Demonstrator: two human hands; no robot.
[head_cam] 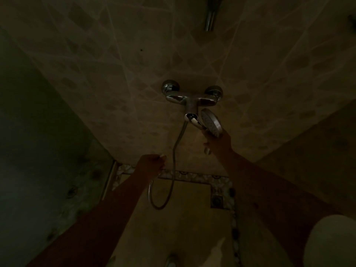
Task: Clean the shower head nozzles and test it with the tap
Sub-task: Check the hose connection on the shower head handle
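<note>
A dim, tiled shower stall was seen from above, looking down at two bare arms reaching forward. A chrome wall-mounted mixer tap [191,97] sat on the beige patterned tile wall [115,74], with its lever [192,118] pointing down towards the viewer. The right hand [216,140] was wrapped round the handle of a round, silver shower head [211,122], holding it just beside and slightly below the tap. The nozzle face of the shower head was turned towards the left, tilted on edge. A thin metal hose [174,160] dropped from beneath the tap, looped low in a curve and rose again on the left. The left hand [151,164] hung lower and to the left, close to the hose, its fingers curled in; in the darkness it could not be told whether it gripped the hose or anything else. Below lay a yellowish shower floor [183,228] bordered by a strip of pebble mosaic [192,177], with a small square drain [217,200] in the corner. A chrome pipe [210,18] showed at the top edge.
</note>
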